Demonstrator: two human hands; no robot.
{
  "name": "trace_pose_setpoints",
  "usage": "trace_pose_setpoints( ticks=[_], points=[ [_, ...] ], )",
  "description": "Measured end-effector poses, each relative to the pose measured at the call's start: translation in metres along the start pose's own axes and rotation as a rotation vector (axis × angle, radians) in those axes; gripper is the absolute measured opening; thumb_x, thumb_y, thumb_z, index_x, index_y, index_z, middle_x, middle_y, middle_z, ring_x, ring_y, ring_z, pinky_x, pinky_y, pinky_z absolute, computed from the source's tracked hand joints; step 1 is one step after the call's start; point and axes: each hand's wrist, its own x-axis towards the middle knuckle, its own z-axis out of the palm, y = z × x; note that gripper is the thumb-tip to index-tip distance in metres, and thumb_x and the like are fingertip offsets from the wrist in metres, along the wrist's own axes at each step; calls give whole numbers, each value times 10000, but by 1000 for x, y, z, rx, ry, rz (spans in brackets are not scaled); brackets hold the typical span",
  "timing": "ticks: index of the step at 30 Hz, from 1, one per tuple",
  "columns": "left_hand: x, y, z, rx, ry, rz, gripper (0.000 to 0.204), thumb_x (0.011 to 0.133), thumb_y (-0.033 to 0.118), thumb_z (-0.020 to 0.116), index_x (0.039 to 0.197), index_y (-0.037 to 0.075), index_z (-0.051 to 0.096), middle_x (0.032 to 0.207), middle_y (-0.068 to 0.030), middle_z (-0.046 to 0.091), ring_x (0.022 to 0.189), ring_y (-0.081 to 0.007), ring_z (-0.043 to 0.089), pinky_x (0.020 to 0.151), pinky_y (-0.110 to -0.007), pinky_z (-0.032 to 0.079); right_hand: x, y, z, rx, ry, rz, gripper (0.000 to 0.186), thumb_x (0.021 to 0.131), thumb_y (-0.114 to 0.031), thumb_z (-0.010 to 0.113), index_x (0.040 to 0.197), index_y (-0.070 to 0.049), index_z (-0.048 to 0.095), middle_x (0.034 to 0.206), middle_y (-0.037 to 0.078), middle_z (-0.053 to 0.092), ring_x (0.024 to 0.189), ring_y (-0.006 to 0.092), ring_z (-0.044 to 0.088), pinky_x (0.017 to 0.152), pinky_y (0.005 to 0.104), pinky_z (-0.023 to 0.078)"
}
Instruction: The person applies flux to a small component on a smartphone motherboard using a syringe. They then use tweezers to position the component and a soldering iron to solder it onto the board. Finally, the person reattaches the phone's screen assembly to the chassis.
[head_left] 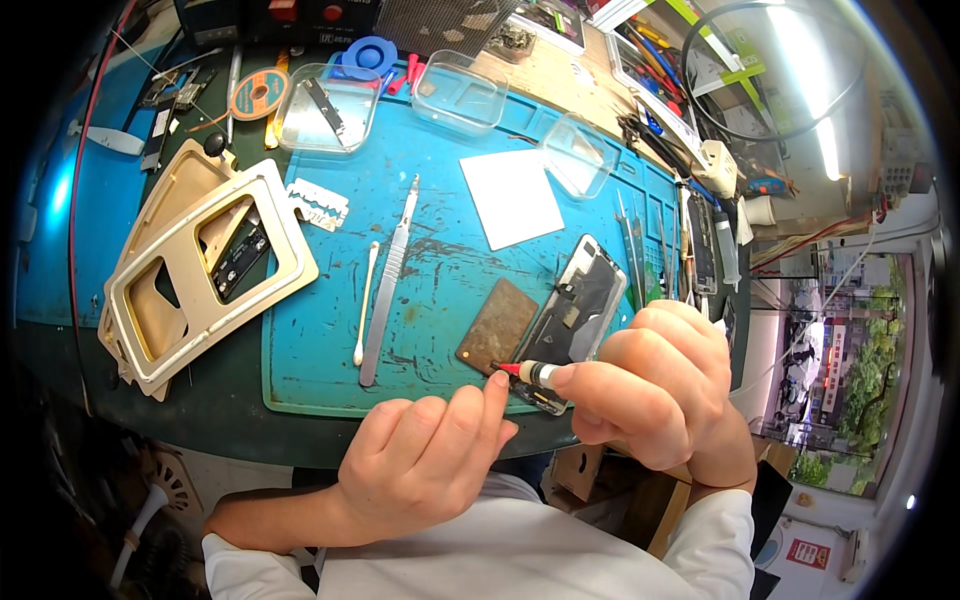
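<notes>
Red-tipped tool (pixel 539 374), lower centre of frame, pinched closed in right hand (pixel 655 385), the nearer; juts left, long axis near-horizontal, tip beside index of left hand (pixel 418 460). Left fingers curled, contents can't tell.

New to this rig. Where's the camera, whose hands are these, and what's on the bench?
No robot here: these are one person's bare hands, seen from above through the left of two head-worn fisheye cameras, so straight edges look bent. The right hand holds a red-tipped pen-like tool. The left hand has its index finger beside the red tip; contact is unclear. Near them lie a brown plate and an opened phone part. Also on the blue mat: a scalpel, a cotton swab and a white square sheet.
</notes>
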Motion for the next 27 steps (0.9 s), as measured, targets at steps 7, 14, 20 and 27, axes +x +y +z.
trace_pose_setpoints(
  ticks=[7,14,20,27],
  points=[
    [-1,0,0,5,-6,-1,287,1021,281,641,1142,62,781,963,26,582,774,-114,516,658,-265,414,1,0,-1,-1,-6,-4,363,622,-140,710,976,-63,702,646,-43,417,504,107,423,443,264,294],
    [-1,0,-1,-9,-8,-6,275,1000,268,667,1129,57,787,973,14,592,769,-131,525,656,-286,421,-1,0,-8,10,-31,6,354,667,-157,729,1008,-66,705,651,-35,450,509,108,436,443,266,293],
    [-2,1,-2,-33,-7,-8,278,927,225,740,1134,46,794,991,-14,600,765,-166,535,654,-325,434,-37,9,-29,-73,96,157,348,1008,-329,714,1164,-18,694,898,80,690,664,200,599,538,332,469],
    [-2,0,-1,-114,45,-53,216,906,177,767,1075,43,765,976,-23,620,762,-167,558,651,-316,459,-121,9,-26,-393,152,751,306,942,-129,776,1209,12,730,1035,130,722,861,270,638,763,348,513]
  ],
)
